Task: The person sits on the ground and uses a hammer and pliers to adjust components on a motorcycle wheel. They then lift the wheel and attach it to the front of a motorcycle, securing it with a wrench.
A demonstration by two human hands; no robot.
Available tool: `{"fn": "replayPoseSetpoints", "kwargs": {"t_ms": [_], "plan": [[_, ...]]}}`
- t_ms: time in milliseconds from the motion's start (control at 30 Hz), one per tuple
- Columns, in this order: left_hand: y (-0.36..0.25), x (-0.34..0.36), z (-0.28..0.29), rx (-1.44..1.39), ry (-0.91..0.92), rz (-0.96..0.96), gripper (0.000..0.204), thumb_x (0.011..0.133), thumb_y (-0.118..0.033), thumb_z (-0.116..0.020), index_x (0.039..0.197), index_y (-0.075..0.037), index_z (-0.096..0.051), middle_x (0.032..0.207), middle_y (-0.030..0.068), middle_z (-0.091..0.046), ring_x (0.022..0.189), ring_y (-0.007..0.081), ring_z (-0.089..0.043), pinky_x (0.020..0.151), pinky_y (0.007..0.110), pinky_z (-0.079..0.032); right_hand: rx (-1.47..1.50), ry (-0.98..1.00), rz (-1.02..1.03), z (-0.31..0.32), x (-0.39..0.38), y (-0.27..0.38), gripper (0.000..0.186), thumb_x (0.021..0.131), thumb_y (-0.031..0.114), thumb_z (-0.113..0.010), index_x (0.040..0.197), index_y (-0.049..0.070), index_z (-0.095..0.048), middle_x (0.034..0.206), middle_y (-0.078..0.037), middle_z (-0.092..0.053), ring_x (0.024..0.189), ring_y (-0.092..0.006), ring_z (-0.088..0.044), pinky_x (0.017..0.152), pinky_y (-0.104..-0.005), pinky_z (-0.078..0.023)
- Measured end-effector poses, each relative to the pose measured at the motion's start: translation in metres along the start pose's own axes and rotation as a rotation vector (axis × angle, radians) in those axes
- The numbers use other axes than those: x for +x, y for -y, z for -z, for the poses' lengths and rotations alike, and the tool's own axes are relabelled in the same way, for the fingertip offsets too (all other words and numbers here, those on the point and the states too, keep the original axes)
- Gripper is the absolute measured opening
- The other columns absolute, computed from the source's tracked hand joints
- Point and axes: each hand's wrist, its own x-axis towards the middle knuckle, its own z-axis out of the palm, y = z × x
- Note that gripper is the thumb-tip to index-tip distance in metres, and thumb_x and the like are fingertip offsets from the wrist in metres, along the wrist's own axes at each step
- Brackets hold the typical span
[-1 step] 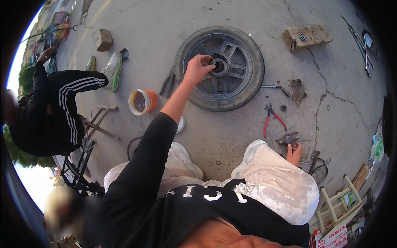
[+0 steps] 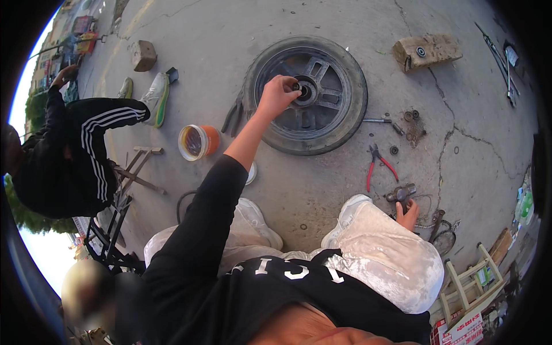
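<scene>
- The wheel (image 2: 329, 99), a spoked rim with its black tyre on, lies flat on the concrete ground (image 2: 299, 178), hub (image 2: 306, 93) facing up.
- A small dark round part (image 2: 296, 87) is at the hub's opening; whether it touches the hub cannot be told.
- The left hand (image 2: 278, 94) reaches over the rim, its grip narrow, thumb and fingers pinching that part.
- Right of the tyre lies a metal rod (image 2: 376, 121), its near end beside the rubber.
- Red-handled pliers (image 2: 376, 164) lie nearer the person, jaws pointing away.
- The right hand (image 2: 409, 215) is at a hammer (image 2: 401, 192), thumb and fingers about its handle; how firm this grip is cannot be told.
- An orange bucket (image 2: 210, 140) stands left of the wheel.
- A wooden block (image 2: 443, 50), farther off to the right, carries a bearing (image 2: 421, 52).
</scene>
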Motion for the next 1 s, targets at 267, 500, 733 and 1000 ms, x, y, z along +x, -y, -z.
{"fn": "replayPoseSetpoints", "kwargs": {"t_ms": [267, 500, 733, 1000], "plan": [[-0.005, 0.005, -0.015, 0.287, 0.025, -0.183, 0.037, 0.074, -0.01, -0.079, 0.109, -0.001, -0.07, 0.094, 0.0107, -0.06, 0.081, 0.0269, -0.063, 0.075, 0.039, -0.052, -0.15, 0.081, -0.023, 0.014, 0.001, 0.029, 0.049, 0.077, 0.013, -0.08, 0.118, -0.002, -0.057, 0.115, -0.021, -0.055, 0.108, -0.0411, -0.055, 0.093, -0.0454, -0.045], [-0.011, 0.002, -0.013, 0.345, 0.05, -0.232, 0.034, 0.077, -0.01, -0.076, 0.109, 0.0, -0.068, 0.101, 0.0135, -0.061, 0.09, 0.0345, -0.065, 0.08, 0.042, -0.052, -0.168, 0.069, 0.069, 0.007, 0.007, 0.015, 0.045, 0.074, 0.01, -0.08, 0.112, -0.004, -0.06, 0.109, -0.022, -0.057, 0.106, -0.042, -0.055, 0.092, -0.0469, -0.045], [-0.014, 0.005, -0.012, 0.436, 0.078, -0.257, 0.036, 0.076, -0.014, -0.074, 0.109, 0.001, -0.068, 0.103, 0.015, -0.062, 0.094, 0.0362, -0.065, 0.084, 0.043, -0.053, -0.239, 0.032, 0.073, 0.002, 0.012, 0.019, 0.037, 0.074, 0.016, -0.074, 0.103, -0.003, -0.063, 0.101, -0.021, -0.061, 0.1, -0.0426, -0.058, 0.086, -0.0484, -0.048], [-0.014, 0.008, -0.015, 0.458, 0.09, -0.234, 0.035, 0.075, -0.013, -0.073, 0.107, 0.001, -0.07, 0.103, 0.015, -0.062, 0.094, 0.0361, -0.065, 0.084, 0.043, -0.053, -0.086, -0.008, 0.025, 0.006, 0.012, 0.022, 0.033, 0.076, 0.017, -0.073, 0.1, -0.003, -0.062, 0.081, -0.017, -0.064, 0.079, -0.0379, -0.066, 0.073, -0.045, -0.052]]}}
